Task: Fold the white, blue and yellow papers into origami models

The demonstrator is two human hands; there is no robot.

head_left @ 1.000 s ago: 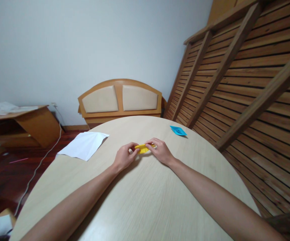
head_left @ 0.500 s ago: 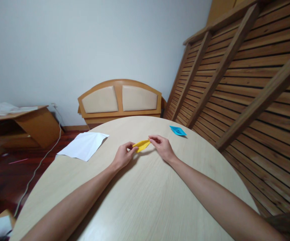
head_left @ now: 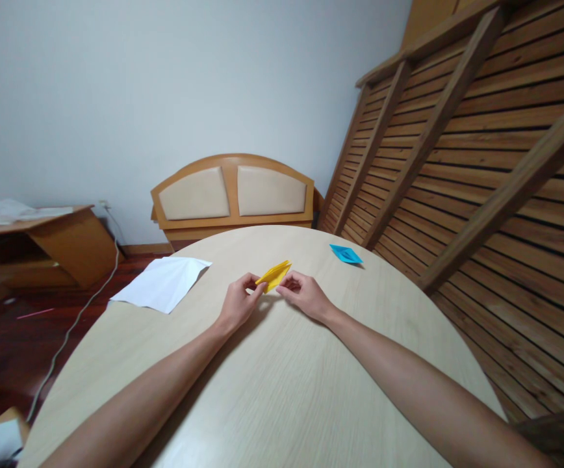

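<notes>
Near the middle of the round table [head_left: 282, 390], toward its far edge, the left hand [head_left: 237, 305] pinches the lower end of a folded yellow paper [head_left: 273, 275] while the right hand [head_left: 305, 296] closes narrowly at its underside; whether it grips is unclear. No writing shows on it, on the blue paper piece [head_left: 345, 253] by the far right edge, or on the white sheet [head_left: 162, 283] overhanging the left edge; the table's near edge is cut off.

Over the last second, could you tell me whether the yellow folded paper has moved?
Yes: the yellow folded paper has tilted, far tip raised toward the blue paper boat.
</notes>
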